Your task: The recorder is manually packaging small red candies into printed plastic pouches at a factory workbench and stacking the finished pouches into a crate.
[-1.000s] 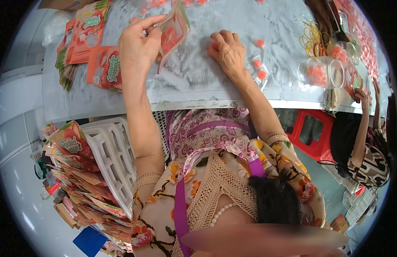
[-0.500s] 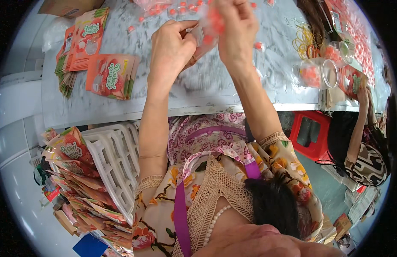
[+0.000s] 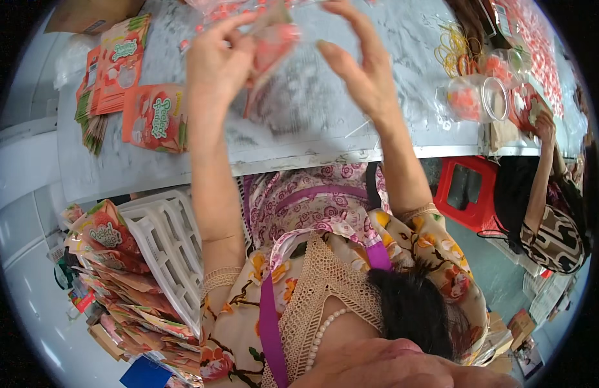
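My left hand [image 3: 215, 64] is closed on a red and green printed pouch [image 3: 264, 61], which it lifts above the table near the far side. The pouch stands tilted, and reddish-orange wrapped sweets show near its upper part. My right hand [image 3: 367, 74] is to the right of the pouch and apart from it, with thumb and fingers spread and nothing visible between them. More wrapped sweets [image 3: 184, 45] lie scattered on the table beyond my left hand. A clear plastic bag of them is partly cut off at the top edge.
Stacked flat pouches [image 3: 122, 71] and another small stack [image 3: 156, 119] lie at left. To the right are a clear jar of sweets [image 3: 464, 100], yellow rubber bands [image 3: 449, 52] and a co-worker's hand [image 3: 544, 126] on a pouch. Below stand a white crate [image 3: 167, 249] and red stool [image 3: 447, 187].
My right hand has drawn away from the pouch, and its fingers have spread. My left hand has shifted left with the pouch, which shows more of its side now.
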The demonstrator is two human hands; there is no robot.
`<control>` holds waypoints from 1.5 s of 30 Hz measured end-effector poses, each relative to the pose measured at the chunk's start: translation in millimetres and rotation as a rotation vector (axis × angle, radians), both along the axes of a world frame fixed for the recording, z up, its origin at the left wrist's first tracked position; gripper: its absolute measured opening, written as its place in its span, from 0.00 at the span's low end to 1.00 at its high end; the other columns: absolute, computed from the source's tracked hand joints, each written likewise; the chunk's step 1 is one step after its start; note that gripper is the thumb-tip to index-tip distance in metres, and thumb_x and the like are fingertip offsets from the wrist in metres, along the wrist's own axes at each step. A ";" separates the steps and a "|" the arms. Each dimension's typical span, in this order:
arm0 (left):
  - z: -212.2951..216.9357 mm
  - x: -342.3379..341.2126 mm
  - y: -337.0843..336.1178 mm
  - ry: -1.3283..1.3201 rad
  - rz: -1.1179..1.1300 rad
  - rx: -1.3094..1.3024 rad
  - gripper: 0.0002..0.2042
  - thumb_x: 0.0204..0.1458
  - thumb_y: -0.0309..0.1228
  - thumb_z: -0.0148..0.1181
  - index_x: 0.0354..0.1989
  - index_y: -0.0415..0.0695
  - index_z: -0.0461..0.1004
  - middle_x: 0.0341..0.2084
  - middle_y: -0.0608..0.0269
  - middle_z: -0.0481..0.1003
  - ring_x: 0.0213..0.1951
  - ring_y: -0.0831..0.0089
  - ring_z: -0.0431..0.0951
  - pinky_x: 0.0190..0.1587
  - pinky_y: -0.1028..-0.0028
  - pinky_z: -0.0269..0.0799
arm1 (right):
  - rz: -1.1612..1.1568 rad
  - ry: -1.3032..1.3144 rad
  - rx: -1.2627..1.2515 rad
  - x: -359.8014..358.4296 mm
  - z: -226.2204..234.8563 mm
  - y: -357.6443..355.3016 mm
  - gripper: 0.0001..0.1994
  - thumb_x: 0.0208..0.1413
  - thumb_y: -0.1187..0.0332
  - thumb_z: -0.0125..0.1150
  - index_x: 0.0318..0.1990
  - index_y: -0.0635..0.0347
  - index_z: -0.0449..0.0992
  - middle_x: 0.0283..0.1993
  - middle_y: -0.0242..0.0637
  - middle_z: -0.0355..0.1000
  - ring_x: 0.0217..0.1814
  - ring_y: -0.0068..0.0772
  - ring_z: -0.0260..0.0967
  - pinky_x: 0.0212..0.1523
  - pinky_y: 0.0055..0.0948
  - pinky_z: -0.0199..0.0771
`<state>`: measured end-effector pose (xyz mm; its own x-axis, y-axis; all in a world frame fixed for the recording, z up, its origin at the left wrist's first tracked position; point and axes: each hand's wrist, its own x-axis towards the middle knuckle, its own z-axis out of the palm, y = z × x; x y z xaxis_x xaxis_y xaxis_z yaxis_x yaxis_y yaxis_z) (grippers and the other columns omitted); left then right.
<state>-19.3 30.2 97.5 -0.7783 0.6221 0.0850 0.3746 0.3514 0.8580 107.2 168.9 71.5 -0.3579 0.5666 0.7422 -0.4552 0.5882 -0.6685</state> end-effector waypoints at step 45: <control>1.5 11.8 -10.1 -0.351 0.018 0.531 0.19 0.56 0.26 0.52 0.57 0.37 0.67 0.27 0.64 0.70 0.22 0.75 0.75 0.23 0.73 0.75 | 0.057 -0.269 0.053 -3.9 -32.3 -51.1 0.19 0.43 0.77 0.72 0.44 0.63 0.72 0.41 0.40 0.72 0.40 0.30 0.72 0.42 0.28 0.78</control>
<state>-7.6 20.1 99.0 -0.8258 0.5520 0.1156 0.0369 -0.1516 0.9878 103.3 117.7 39.2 -0.5760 0.5029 0.6445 -0.2989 0.6042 -0.7386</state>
